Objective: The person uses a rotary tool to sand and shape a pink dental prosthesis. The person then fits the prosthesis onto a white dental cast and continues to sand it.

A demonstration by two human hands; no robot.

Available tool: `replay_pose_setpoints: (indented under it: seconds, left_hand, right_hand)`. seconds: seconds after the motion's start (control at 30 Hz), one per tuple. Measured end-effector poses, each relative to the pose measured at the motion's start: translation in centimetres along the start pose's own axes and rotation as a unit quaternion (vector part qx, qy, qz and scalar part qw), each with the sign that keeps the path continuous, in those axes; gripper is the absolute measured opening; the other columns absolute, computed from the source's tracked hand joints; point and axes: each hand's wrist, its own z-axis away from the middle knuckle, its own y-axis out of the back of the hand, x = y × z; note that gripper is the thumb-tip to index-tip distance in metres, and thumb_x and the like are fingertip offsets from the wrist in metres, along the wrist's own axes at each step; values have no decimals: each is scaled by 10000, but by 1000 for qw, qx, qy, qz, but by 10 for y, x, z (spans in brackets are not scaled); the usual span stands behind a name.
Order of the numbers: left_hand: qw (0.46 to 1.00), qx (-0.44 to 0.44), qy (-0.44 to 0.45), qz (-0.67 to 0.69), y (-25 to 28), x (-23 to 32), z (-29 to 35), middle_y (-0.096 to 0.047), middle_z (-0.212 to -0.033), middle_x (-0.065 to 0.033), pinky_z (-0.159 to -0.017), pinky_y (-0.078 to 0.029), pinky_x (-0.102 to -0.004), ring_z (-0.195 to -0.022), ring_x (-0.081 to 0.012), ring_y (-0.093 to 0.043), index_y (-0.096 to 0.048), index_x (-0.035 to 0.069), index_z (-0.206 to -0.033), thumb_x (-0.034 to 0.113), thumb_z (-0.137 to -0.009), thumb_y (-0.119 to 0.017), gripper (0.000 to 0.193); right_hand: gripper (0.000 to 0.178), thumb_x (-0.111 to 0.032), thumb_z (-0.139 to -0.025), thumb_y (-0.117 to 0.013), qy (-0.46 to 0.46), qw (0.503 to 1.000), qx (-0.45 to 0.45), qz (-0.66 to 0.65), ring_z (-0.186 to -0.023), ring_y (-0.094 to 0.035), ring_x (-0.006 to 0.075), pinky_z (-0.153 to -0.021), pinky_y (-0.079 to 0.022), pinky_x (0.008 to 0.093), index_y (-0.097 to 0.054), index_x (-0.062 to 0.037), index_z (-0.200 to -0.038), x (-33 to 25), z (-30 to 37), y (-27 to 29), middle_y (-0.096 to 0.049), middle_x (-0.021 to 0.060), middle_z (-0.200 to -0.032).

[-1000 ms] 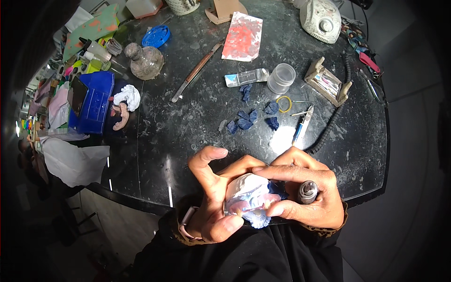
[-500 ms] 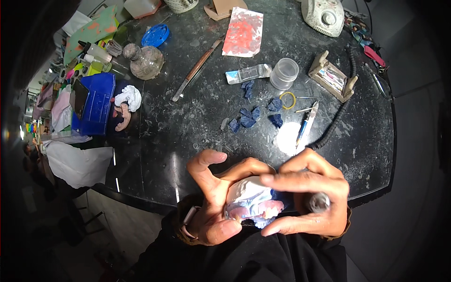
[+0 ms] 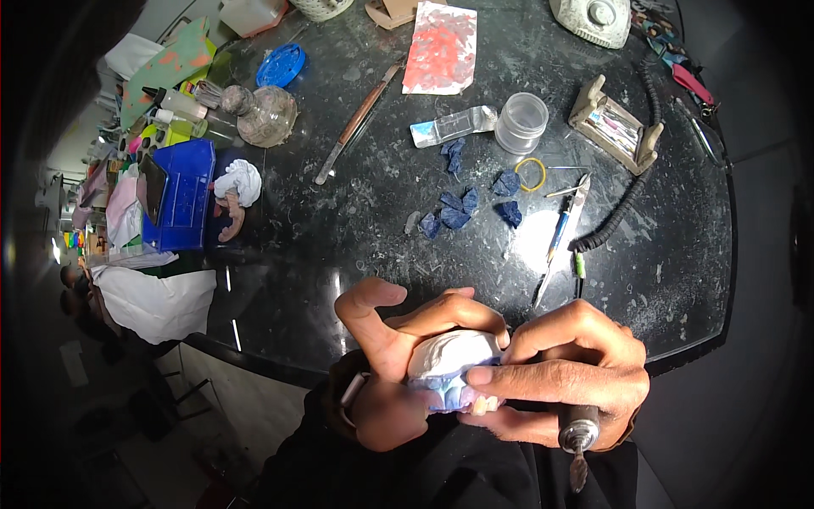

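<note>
Over the near table edge, my left hand (image 3: 394, 360) holds a dental model with a white plaster base (image 3: 454, 355) and a blue part showing below it. A pink denture piece (image 3: 482, 405) with pale teeth sits along its lower front. My right hand (image 3: 585, 360) presses a finger on the front of the model, its thumb under the teeth. The same hand has a rotary handpiece (image 3: 579, 429) tucked in its palm, the burr tip pointing down, away from the model. The left index finger is raised off the plaster.
Blue wax scraps (image 3: 458, 209), a yellow ring (image 3: 531, 175), a clear jar (image 3: 521, 124) and a wax knife (image 3: 360, 123) lie beyond my hands. A wooden holder with burrs (image 3: 612, 125) stands right, by a coiled black cord (image 3: 623, 216). At left are a blue bin (image 3: 182, 199) and a glass burner (image 3: 264, 117).
The model has turned, showing more of its blue front. My right hand has shifted slightly right and its finger now rests lower; the handpiece's burr has swung into sight, pointing down.
</note>
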Motion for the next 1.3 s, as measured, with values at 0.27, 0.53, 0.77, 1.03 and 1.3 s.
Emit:
replay_pose_setpoints:
  seconds: [0.27,0.53,0.77,1.03,1.3]
  left_hand:
    - [996,-37,1,-82,10,3,-5,-453,-1082,-352,-795,-442,-420,-901,-304,-541,12,207,-1356,321,-770,-558,825]
    - [972,119,47,-195,-7,14,-14,-539,-985,-337,-864,-447,-432,-869,-339,-584,-150,138,-1356,564,-826,-372,715]
    - [945,113,29,-305,1,31,-19,-529,-1075,-282,-801,-477,-361,-899,-274,-581,-338,-29,-1179,545,-840,-370,667]
    - [780,12,-248,-574,8,55,-19,-559,-1155,-129,-991,-358,-457,-1108,-270,-505,-576,80,-1063,425,-650,-799,582]
    - [780,-34,-237,-579,-7,56,-25,-692,-789,5,-1112,-111,-560,-891,-201,-636,-717,138,-798,338,-704,-789,233]
  right_hand:
    - [235,-80,-688,-784,84,995,50,25,-552,-628,119,-463,-517,226,-722,-48,-912,1,-4,-2,-626,41,-763]
    - [261,-53,-661,-791,90,994,68,5,-580,-639,122,-501,-524,224,-721,-44,-912,-6,2,-3,-636,54,-754]
    - [258,-32,-633,-808,129,984,123,6,-557,-636,129,-478,-514,224,-719,-27,-875,-13,4,0,-632,44,-703]
    - [241,-15,-608,-818,121,980,150,48,-553,-636,121,-467,-508,219,-716,-28,-826,-19,4,-1,-637,42,-670]
    - [335,-133,-591,-859,144,981,119,58,-553,-646,136,-475,-502,215,-687,-15,-853,-21,1,7,-646,53,-664]
